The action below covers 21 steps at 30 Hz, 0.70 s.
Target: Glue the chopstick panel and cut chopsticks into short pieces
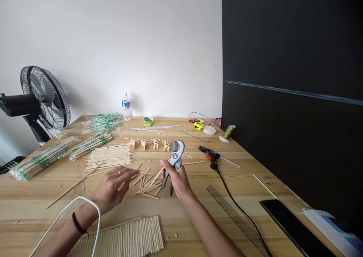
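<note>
My right hand [176, 178] grips a grey pipe cutter [176, 155], its rounded head tilted up and its handles hanging below the palm. A thin wooden stick [157, 177] slants up to the thumb of that hand; whether it is held there cannot be made out. My left hand [115, 185] wears a ring and hovers with fingers stretched out to the right, nothing visible in them. Just beyond its fingertips lies a loose pile of short cut sticks [146, 189]. Closer to me is a slatted panel of sticks [136, 234] laid side by side, partly behind my left forearm.
Long sticks [109, 155] and bagged bundles [45, 157] lie left. Small stick assemblies [145, 143] stand mid-table. To the right are a glue gun [210, 155] with its cable, a ruler [235, 217] and a phone [295, 226]. A white cable [98, 226] loops over my left forearm.
</note>
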Each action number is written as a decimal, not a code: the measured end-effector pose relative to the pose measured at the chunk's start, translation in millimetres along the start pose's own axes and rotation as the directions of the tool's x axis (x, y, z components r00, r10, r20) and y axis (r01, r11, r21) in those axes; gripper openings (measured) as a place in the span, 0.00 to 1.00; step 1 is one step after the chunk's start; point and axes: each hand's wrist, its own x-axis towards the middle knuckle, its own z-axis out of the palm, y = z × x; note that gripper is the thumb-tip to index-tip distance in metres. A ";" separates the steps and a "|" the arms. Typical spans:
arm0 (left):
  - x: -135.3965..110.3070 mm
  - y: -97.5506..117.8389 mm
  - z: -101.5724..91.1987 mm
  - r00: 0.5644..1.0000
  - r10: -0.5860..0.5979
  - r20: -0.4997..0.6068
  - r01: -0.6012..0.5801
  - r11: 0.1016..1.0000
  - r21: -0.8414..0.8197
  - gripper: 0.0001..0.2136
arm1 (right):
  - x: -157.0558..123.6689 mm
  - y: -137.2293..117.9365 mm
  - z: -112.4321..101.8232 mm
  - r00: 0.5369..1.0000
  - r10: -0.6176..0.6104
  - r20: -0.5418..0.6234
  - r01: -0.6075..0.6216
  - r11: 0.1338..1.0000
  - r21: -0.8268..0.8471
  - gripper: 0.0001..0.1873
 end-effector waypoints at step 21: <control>12.4 8.3 -1.4 0.766 -0.544 0.342 0.639 0.702 -0.315 0.13 | -20.4 -12.9 8.6 1.000 -0.003 -0.005 0.004 0.984 0.178 0.15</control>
